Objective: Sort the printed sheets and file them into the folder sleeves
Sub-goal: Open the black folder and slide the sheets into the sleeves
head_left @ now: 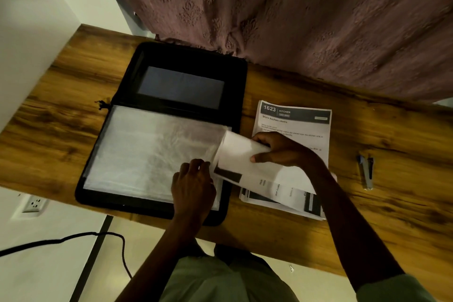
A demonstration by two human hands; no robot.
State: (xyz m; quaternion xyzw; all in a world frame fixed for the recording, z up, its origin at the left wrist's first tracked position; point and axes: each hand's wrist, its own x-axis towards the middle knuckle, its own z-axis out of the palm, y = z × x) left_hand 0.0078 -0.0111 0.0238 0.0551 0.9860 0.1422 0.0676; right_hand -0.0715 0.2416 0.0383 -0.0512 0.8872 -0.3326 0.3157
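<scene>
a printed sheet [241, 154], bowed into a loose curl, goes leading edge first toward the mouth of the top sleeve [152, 149] of a black zip folder [176, 56] lying open on a wooden table [61, 105]. the right hand [277, 152] pinches the sheet's trailing part, thumb under and fingers curled over the top. just beside that grip, on the folder side, the left hand [193, 179] has its fingers curled at the sleeve's open edge, seemingly holding it apart; whether the paper's edge is already inside cannot be told. under and beyond the right hand lies the stack of printed sheets [294, 117], its top page headed "1623 kitchen". well apart, out past the right wrist, rests a small metal tool [366, 173], perhaps a stapler. a mauve curtain [306, 19] hangs behind. the risks, as judged from here: the curled sheet could catch on the thin plastic lip and crease, or slide between two sleeves instead of into one, if the left fingers let the mouth close; the forearm could also drag the stack askew.
</scene>
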